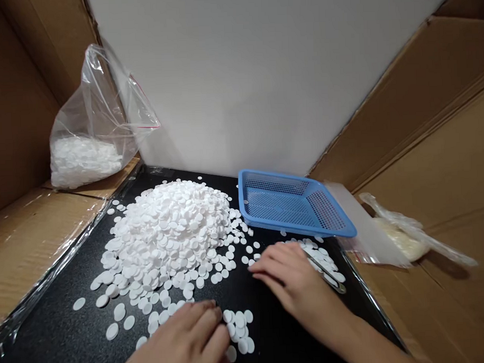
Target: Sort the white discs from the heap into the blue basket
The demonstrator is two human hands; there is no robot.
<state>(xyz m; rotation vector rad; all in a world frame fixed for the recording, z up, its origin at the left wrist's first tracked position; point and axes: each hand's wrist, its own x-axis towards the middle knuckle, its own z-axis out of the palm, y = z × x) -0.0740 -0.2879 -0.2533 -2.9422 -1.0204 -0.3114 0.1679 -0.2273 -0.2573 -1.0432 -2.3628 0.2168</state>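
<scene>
A big heap of small white round discs (170,231) lies on a black mat (57,336). My left hand (187,339) rests palm down at the near edge, fingers together, beside a small cluster of discs (239,330). My right hand (289,278) lies flat on the mat with fingers stretched toward the heap; metal tweezers (326,271) lie by it, against the thumb side, over a smaller patch of discs (322,255). I cannot tell whether the hand grips the tweezers.
An empty blue mesh basket (294,203) sits behind the right hand. A clear bag of white discs (93,134) stands on cardboard at the left. More plastic bags (394,232) lie on cardboard at the right. A white wall stands behind.
</scene>
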